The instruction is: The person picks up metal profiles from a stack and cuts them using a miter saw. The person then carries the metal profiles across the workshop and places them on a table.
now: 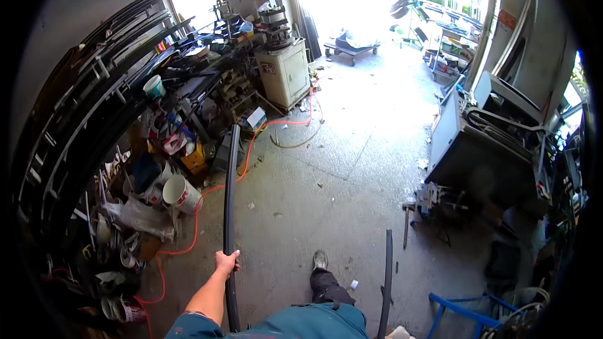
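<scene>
At the left of my body, my left hand (227, 262) is closed round a long black bar (230, 194). The bar stretches forward over the floor, with its far end near the clutter on the left and its near end running out past the lower edge. To the right of my body a second dark bar (387, 276) reaches up from the lower edge. Whether anything holds it cannot be seen. My right hand is out of the picture.
An orange cord (195, 235) snakes over the floor at the left, past a white bucket (182, 193). Racked long profiles (69, 119) line the left wall. A pale cabinet (282, 75) stands further ahead. On the right are a hammer (406, 226) and a blue frame (461, 309).
</scene>
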A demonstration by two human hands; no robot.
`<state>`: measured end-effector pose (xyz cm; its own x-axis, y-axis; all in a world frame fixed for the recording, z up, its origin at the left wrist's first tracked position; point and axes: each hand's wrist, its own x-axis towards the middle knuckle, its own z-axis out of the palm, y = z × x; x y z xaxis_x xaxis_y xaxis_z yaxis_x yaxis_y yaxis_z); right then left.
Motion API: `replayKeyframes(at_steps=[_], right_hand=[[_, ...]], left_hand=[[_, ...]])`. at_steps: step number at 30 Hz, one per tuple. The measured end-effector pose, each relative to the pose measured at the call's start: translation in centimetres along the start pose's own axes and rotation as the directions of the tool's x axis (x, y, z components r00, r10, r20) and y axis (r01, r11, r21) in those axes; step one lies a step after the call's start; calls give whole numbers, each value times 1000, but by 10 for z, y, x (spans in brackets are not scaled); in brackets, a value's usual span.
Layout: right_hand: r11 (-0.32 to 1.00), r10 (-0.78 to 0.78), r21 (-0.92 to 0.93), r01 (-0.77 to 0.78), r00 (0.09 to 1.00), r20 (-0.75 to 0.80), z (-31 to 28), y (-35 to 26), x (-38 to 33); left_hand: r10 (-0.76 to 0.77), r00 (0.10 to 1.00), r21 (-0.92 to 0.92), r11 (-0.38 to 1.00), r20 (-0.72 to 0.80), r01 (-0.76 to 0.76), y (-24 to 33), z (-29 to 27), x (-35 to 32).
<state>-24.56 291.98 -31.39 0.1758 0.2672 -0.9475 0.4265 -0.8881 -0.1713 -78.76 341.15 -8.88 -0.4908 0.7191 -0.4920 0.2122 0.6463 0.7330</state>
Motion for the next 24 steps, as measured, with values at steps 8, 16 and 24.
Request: replayKeyframes(at_steps=[8, 16, 24], right_hand=[[926, 1, 336, 174, 887, -462, -332, -424, 79], [731, -102, 535, 422, 844, -526, -579, -717, 92], [925, 213, 379, 10, 812, -543, -545, -718, 127]], left_hand=[[-4, 997, 120, 993, 77, -5, 167, 86, 146], [5, 998, 275, 961, 65, -22, 346, 260, 342], [92, 933, 343, 913, 349, -219, 650, 519, 497]])
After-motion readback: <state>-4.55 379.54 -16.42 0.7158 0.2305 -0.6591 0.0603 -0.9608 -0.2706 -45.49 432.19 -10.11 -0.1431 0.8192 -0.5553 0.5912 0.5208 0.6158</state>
